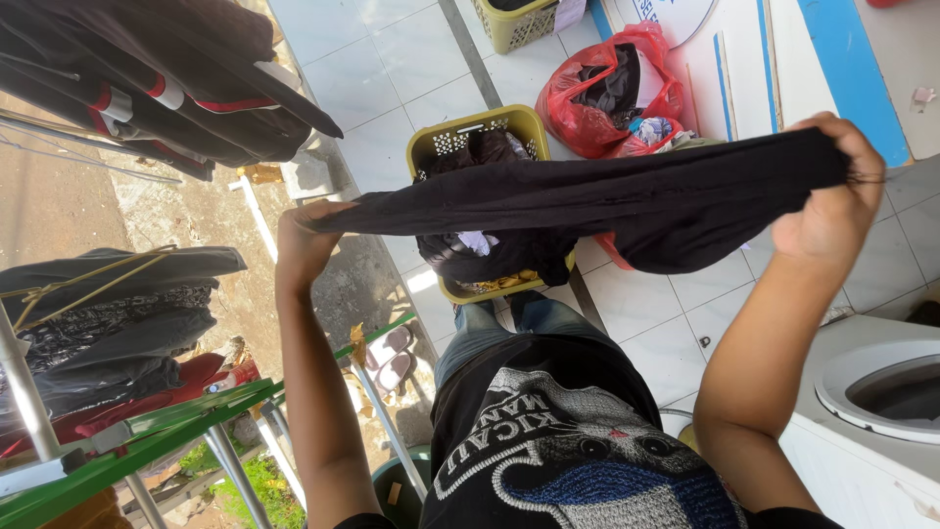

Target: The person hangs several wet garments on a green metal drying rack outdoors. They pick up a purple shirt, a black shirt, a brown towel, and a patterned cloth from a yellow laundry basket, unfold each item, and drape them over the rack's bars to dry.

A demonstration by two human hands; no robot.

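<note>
From the head camera, looking straight down, both hands hold a dark garment (587, 201) stretched out flat between them, directly above a yellow laundry basket (517, 122) that stands on the white tiled floor (392, 59). The left hand (304, 245) has its grip clenched on one end of the cloth, just to the basket's left; the right hand (832, 206) has its grip pinched on the other end, well to the basket's right, with a fold of the cloth sagging below the middle.

By the look of it, the step in hand is spreading a piece of washing taken from the basket. The next move would call for keeping both ends taut while swinging the cloth left of the basket toward the green drying rack (147, 441).

Around the basket: dark clothes (490, 250) fill it; a red plastic bag (597, 108) of more clothes sits just behind it, and a second yellow basket (519, 24) farther behind. Well to its left, dark clothes already hang (117, 313), more above them (166, 88). To its right stands a white washing machine (871, 411) with its top open. Sandals (392, 358) lie near the rack's metal legs, where they could get underfoot.
</note>
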